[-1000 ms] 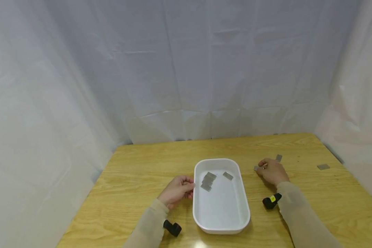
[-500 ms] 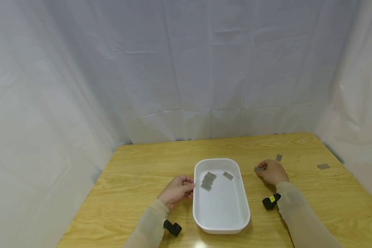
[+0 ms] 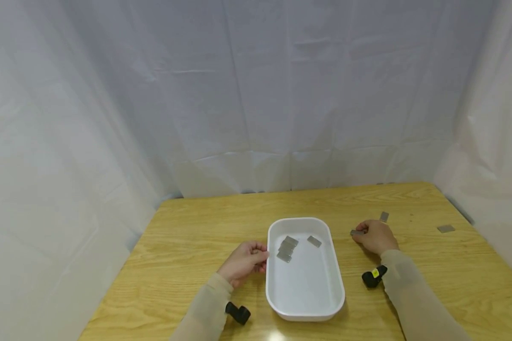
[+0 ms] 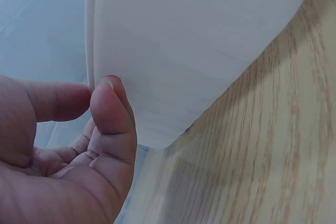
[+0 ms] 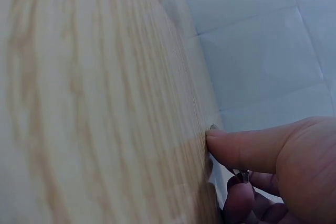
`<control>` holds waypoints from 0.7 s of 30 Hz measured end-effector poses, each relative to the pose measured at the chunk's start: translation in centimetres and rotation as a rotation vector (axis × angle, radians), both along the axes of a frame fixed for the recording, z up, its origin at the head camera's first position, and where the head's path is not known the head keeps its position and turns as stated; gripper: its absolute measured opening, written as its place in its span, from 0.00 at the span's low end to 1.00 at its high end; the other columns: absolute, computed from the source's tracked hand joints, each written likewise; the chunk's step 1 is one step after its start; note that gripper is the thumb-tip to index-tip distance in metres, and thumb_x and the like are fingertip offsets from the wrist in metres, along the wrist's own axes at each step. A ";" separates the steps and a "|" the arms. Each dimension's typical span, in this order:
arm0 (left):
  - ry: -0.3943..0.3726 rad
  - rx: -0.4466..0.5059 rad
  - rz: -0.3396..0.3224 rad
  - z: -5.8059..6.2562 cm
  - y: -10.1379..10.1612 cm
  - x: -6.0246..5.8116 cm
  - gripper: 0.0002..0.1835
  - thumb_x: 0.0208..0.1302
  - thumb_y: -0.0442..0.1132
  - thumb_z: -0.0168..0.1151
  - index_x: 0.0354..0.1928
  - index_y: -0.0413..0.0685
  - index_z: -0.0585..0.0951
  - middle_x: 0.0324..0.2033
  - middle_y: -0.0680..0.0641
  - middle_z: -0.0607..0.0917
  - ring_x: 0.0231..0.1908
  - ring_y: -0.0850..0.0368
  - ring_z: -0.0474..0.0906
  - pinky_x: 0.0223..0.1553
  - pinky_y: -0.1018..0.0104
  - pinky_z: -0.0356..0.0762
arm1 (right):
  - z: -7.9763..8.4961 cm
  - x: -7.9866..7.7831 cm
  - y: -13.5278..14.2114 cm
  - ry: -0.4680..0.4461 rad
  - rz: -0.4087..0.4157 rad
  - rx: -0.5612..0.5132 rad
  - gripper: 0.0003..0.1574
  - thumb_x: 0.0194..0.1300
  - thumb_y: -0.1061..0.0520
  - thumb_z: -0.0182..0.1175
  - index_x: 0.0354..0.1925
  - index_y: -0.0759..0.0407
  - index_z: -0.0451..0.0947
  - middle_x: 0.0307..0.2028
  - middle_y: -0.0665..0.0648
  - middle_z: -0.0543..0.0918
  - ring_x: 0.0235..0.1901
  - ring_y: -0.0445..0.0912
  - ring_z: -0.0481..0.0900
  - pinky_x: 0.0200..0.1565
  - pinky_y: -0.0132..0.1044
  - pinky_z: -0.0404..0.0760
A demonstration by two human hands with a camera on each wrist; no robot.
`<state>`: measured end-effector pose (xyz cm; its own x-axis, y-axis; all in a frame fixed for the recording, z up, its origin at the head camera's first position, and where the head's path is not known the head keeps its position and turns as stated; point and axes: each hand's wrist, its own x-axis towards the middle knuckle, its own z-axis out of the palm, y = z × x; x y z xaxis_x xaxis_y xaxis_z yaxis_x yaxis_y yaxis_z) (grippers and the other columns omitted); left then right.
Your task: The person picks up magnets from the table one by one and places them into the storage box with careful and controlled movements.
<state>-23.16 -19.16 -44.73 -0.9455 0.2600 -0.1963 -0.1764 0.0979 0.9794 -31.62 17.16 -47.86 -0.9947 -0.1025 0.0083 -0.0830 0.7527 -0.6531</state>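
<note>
A white rectangular tray (image 3: 305,293) with rounded corners stands on the wooden table. At its left side my left hand (image 3: 245,261) pinches the rim; the left wrist view shows thumb and fingertip (image 4: 111,108) meeting at the tray wall (image 4: 173,51). Inside the tray lie several thin grey metal plates (image 3: 287,249), overlapping, and a single plate (image 3: 314,241) apart from them. Right of the tray, my right hand (image 3: 375,235) holds a small grey metal plate (image 3: 356,232) between thumb and fingers, low over the table. The hand hides part of that plate.
Another grey plate (image 3: 384,217) lies just beyond my right hand. A further plate (image 3: 445,228) is near the table's right edge. White sheeting (image 3: 256,94) hangs behind and along both sides of the wooden table (image 3: 187,246).
The plate at my right fingertips shows more fully than a second ago, now raised at a different angle. My left hand and the tray have stayed in place.
</note>
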 end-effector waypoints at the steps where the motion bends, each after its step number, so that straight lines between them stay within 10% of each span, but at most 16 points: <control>1: 0.000 -0.001 0.000 0.0 0.0 0.0 0.15 0.69 0.30 0.53 0.50 0.23 0.69 0.34 0.40 0.77 0.27 0.58 0.75 0.29 0.69 0.76 | 0.0 0.0 0.0 -0.001 0.000 0.000 0.20 0.61 0.52 0.65 0.45 0.66 0.79 0.42 0.64 0.81 0.40 0.56 0.78 0.43 0.52 0.76; 21: 0.005 0.011 0.001 -0.3 -0.1 -0.1 0.15 0.69 0.31 0.54 0.50 0.23 0.69 0.35 0.38 0.77 0.28 0.58 0.75 0.29 0.70 0.76 | -0.2 0.0 0.0 0.012 0.000 0.004 0.19 0.61 0.51 0.65 0.45 0.64 0.81 0.42 0.62 0.82 0.42 0.56 0.78 0.45 0.52 0.76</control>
